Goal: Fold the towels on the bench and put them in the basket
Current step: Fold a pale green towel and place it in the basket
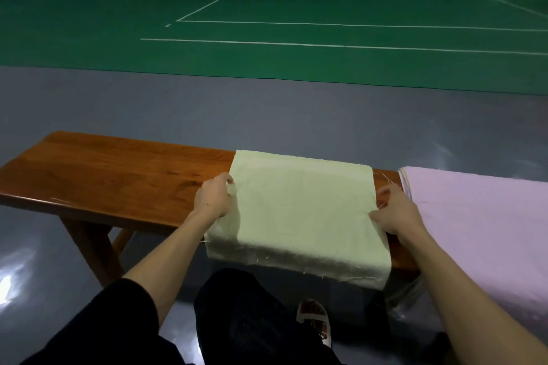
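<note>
**Pale green towel (299, 210) gripped at both side edges**

Bare wood of the bench (103, 175) lies left of the left hand (213, 198), whose curled fingers pinch the towel's left edge. The towel spreads rightward from those fingertips, its long axis running across the bench, its near end hanging over the front. The right hand (397, 213) clamps the opposite edge, thumb on the cloth. Both hands sit equally near, so the fold probably carries 1 edge to the other. A lilac towel (480, 222) lies beyond the right fingers; no basket shows.
</note>
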